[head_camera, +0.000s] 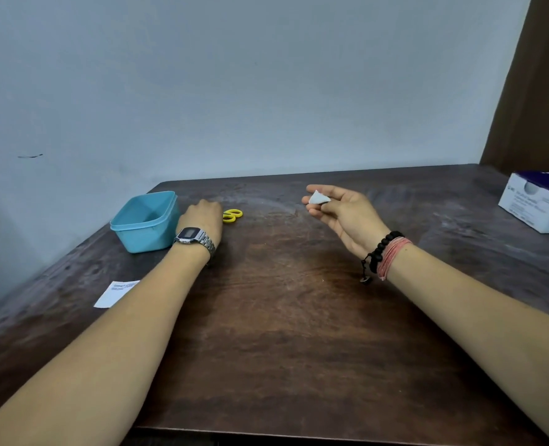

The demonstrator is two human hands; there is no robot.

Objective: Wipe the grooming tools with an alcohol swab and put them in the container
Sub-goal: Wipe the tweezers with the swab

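At the left we see the open teal container (145, 220) on the dark wooden table (282, 317). Just right of it our left hand (202, 217) lies knuckles up, fingers curled over the yellow-handled scissors (232, 216); only the handle loops show, so we cannot tell whether it grips them. Well to the right, our right hand (340, 210) hovers palm-up, pinching a small white swab (319, 198) between thumb and fingers.
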